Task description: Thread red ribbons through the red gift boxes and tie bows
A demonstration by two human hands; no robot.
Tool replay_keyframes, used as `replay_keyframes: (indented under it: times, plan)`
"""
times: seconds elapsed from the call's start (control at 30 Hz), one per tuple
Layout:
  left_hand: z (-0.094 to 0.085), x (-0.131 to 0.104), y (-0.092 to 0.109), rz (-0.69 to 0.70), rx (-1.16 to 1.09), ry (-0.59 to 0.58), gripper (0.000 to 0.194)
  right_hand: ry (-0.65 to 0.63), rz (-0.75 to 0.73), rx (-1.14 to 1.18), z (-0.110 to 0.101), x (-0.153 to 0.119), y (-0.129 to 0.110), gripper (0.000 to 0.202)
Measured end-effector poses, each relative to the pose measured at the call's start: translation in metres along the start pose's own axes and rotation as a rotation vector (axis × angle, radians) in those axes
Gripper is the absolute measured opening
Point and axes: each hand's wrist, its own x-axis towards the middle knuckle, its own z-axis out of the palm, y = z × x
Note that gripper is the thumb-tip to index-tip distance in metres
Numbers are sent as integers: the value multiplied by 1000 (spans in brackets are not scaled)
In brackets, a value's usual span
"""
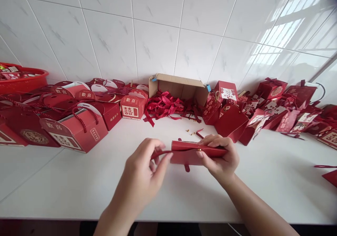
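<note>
Above the table's middle, my right hand [223, 155] is wrapped round a small red gift box [186, 157], its thumb beside a gold stud on the top fold. Small red tabs stick out from the box's upper and lower sides. My left hand [147, 169] is closed at the box's left end, pinching a narrow red strip [160, 154] between thumb and fingers. Whether that strip is a ribbon or a strap fixed to the box, I cannot tell. Behind both hands lies a tangled pile of red ribbons [164, 104], beside an opened cardboard carton [181, 81].
Several red gift boxes [79, 129] with rope handles crowd the left side. More red boxes and bags [276, 113] are heaped at the right. A red plastic basket [28, 81] stands far left. Tiny gold pieces [193, 133] lie near the carton. A tiled wall closes off the back.
</note>
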Motion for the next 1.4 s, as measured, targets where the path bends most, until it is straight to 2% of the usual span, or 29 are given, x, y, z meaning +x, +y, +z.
replay_keyframes:
  times: [0.03, 0.07, 0.13, 0.23, 0.3, 0.33, 0.4, 0.5, 0.57, 0.7, 0.8, 0.9, 1.13, 1.23, 1.33, 1.4]
  plan:
    - [-8, 0, 2, 13, -23, -6, 4, -2, 3, -3, 0, 1, 0, 25]
    - [-15, 0, 5, 34, -59, 8, 7, -15, -3, 1, 0, 1, -2, 25]
    - [-26, -3, 15, 54, -152, 112, 8, -66, -57, 23, 3, 1, -6, 24]
    - [-28, -9, 35, -54, -322, 327, 1, -165, -232, 55, 8, -2, -18, 20]
    - [-23, -12, 42, -155, -437, 352, 19, -227, -341, 51, 10, -5, -26, 20]
    - [-20, -13, 42, -166, -472, 328, 32, -255, -372, 46, 10, -6, -28, 21]
    - [-16, -12, 38, -86, -443, 198, 48, -302, -387, 36, 10, -7, -31, 22]
    - [-16, -11, 25, 90, -277, -103, 36, -289, -376, 39, 9, -7, -29, 21]
    - [-17, -10, 21, 98, -236, -224, 35, -251, -371, 39, 9, -6, -27, 19]
    - [-20, -9, 22, 69, -281, -118, 45, -248, -355, 39, 10, -6, -25, 22]
    - [-22, -8, 27, 47, -331, -201, 26, -239, -363, 49, 11, -5, -26, 23]
    - [-24, -6, 28, 7, -348, -320, 24, -197, -370, 51, 13, -5, -26, 21]
    - [-22, -8, 20, 98, -351, -259, 22, -184, -368, 49, 14, -8, -23, 19]
    - [-22, -9, 19, 2, -318, -316, 16, -188, -355, 66, 14, -9, -23, 21]
    - [-23, -9, 20, -116, -389, -428, 14, -172, -329, 96, 16, -10, -24, 20]
    - [-22, -8, 22, -158, -416, -446, 16, -154, -317, 115, 18, -11, -25, 20]
